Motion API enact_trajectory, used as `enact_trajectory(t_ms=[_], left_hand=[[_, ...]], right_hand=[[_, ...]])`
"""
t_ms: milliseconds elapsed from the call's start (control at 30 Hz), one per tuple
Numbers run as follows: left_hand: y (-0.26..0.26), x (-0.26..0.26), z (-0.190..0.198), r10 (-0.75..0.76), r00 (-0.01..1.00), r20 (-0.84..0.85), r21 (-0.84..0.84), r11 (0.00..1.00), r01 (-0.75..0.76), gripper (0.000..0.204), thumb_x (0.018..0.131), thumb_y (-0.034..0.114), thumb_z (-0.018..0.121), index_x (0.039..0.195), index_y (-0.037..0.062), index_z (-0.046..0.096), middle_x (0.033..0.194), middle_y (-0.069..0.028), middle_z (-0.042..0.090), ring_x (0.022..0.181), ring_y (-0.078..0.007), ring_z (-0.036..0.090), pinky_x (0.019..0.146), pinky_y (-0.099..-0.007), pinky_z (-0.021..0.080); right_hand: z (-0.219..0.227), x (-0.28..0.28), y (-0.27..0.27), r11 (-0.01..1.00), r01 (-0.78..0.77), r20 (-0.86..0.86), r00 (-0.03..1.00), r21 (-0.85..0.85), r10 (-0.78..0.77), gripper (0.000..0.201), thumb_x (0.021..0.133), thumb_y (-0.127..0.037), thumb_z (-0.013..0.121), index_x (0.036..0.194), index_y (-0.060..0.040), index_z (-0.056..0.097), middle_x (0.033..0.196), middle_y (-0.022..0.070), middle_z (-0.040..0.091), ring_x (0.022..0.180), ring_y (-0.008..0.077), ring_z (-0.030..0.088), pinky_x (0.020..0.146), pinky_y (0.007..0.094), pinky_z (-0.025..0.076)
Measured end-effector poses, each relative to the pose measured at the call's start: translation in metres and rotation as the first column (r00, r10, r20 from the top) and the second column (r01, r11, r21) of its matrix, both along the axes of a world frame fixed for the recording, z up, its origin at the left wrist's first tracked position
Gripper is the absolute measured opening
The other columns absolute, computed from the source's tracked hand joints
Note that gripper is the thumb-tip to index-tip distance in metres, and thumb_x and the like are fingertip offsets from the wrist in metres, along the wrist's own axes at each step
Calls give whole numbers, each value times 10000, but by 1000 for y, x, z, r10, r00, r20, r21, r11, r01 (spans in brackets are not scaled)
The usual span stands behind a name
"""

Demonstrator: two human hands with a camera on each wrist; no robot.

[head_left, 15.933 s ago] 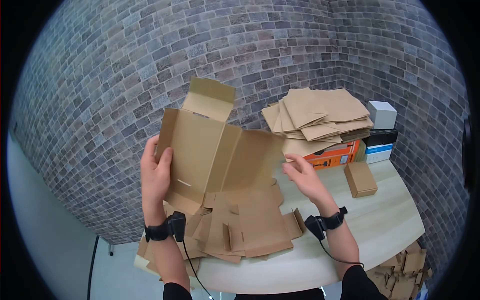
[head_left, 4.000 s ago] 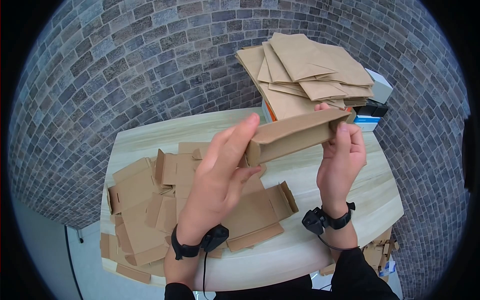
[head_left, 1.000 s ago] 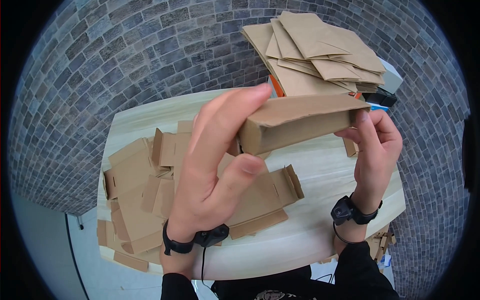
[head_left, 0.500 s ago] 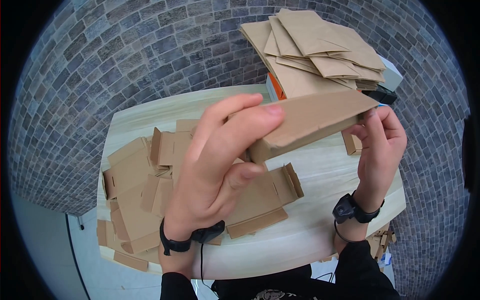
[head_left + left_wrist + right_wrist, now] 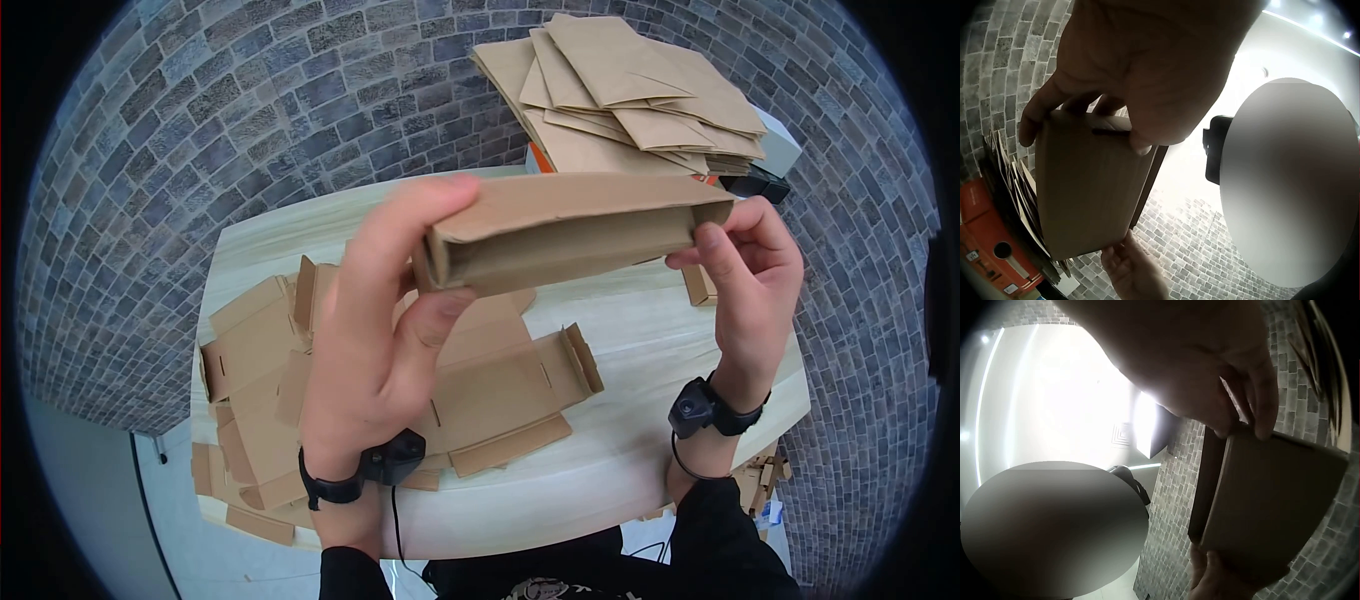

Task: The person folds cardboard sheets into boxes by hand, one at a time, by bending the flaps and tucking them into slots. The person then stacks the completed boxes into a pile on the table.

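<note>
Both hands hold a shallow brown cardboard box (image 5: 580, 205) up over the table, its long open side facing me. My left hand (image 5: 365, 340) grips the left end, fingers on top and thumb below. At the right end my right hand (image 5: 750, 285) pinches the corner between thumb and fingers. The left wrist view shows a broad flat face of the box (image 5: 1091, 187) under the left hand (image 5: 1154, 69). In the right wrist view the right fingertips sit at the box's near edge, and the dark opening runs along its side. Inside the box only one inner wall shows.
Unfolded cardboard box blanks (image 5: 500, 390) overlap across the table's left and middle. Behind stands a stack of flat brown paper pieces (image 5: 620, 90) on orange boxes (image 5: 997, 231). A white box (image 5: 778, 145) sits beside it. A small brown box (image 5: 700, 285) lies behind the right hand.
About sixteen seconds ago the left hand held an unfolded blank; a folded box is now in both hands. Over the last half second it has tilted, showing its opening, and shifted left.
</note>
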State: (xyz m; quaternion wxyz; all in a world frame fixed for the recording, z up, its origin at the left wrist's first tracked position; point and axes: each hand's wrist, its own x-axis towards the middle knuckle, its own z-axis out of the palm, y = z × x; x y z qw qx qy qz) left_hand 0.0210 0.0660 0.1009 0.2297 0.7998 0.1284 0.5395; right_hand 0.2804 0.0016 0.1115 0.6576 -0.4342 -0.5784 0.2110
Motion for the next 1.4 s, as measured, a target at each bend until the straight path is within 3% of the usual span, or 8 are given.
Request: enact_trajectory(t_ms=[300,567,633,800,967,1167,1300,1400], left_hand=[[4,-13,3,-4,1000,-24,-80,997,2,428,948,111,527,1346,22,397,1259,-115,490,1106,-211,528,886,-323,476],[5,-13,2,-78,995,62,-178,980,88,412,990,224,487,1340,25,396,1185,-99,518,990,-155,533,854,-260,420],[3,-11,2,-2,997,74,-305,952,24,463,989,364,475,1346,79,399,1154,-79,540,874,-96,556,672,-198,446],[3,-11,4,-41,996,83,-403,912,71,393,996,220,480,1344,53,403,1140,-96,554,985,-139,549,837,-262,435],[3,-5,2,-81,994,67,-263,960,96,470,897,21,595,1338,56,435,1262,-98,513,1052,-168,560,871,-292,458],[-6,-8,11,-46,994,101,-310,948,76,405,891,-5,576,1287,49,508,1283,-100,539,1077,-197,560,904,-326,477],[-13,-10,18,-95,991,95,-421,898,127,416,915,43,561,1319,76,467,1270,-94,529,1073,-182,554,901,-309,465],[-16,-11,18,-181,983,44,-502,846,178,427,927,52,535,1342,93,440,1284,-92,508,1094,-195,547,905,-328,459]], right_hand=[[0,-6,4,978,-139,124,985,156,120,515,831,37,656,1305,51,456,1035,123,603,888,161,628,768,255,533],[-4,11,8,962,-115,421,907,249,-1,417,836,-29,672,1234,34,563,1155,155,577,1046,191,571,797,279,491],[-6,9,12,949,-114,442,896,293,-29,400,842,-56,675,1218,35,575,1189,165,568,1084,205,556,827,294,480],[-9,-16,10,963,-207,237,958,172,163,457,857,-114,676,1260,39,522,1268,154,551,1129,201,532,945,321,432],[-7,-17,4,966,-159,294,951,203,94,483,873,-152,663,1280,48,495,1269,163,558,1140,215,538,977,333,417],[0,-21,-4,978,-194,208,962,77,175,523,921,-181,585,1360,41,410,1345,240,486,1246,284,479,1056,373,347],[8,-28,-17,985,-167,251,956,36,153,738,843,-146,649,1447,12,256,1390,203,413,1291,279,425,1072,376,326],[11,-30,-30,982,-182,114,976,-57,188,886,778,-205,722,1465,7,205,1388,169,399,1287,263,421,1067,373,331]])
